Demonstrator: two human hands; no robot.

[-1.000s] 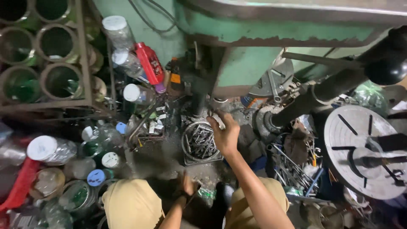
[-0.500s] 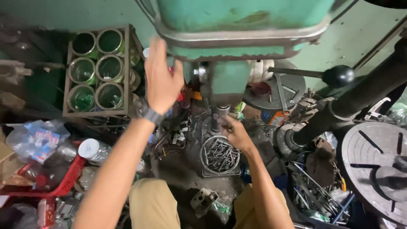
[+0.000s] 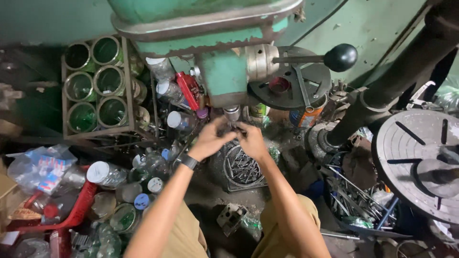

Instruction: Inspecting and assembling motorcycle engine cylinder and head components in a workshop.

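Note:
A green drill press head (image 3: pixel 210 28) hangs over me, with its silver chuck (image 3: pixel 232 113) pointing down. Both my hands meet just under the chuck. My left hand (image 3: pixel 213 138), a dark watch on its wrist, has its fingers curled around something small beneath the chuck. My right hand (image 3: pixel 249 139) pinches at the same spot from the right. What they grip is hidden by the fingers. Below them stands a round wire basket (image 3: pixel 243 167) full of metal rods.
A feed lever with a black ball knob (image 3: pixel 340 57) sticks out right. A dark column (image 3: pixel 382 95) and a slotted round table (image 3: pixel 416 162) fill the right side. A rack of green tins (image 3: pixel 95 86), plastic bottles (image 3: pixel 105 173) and a red tray (image 3: pixel 76 210) crowd the left.
My left hand came down from the green head to the chuck. My right hand rose from the basket to meet it. The view tilted upward.

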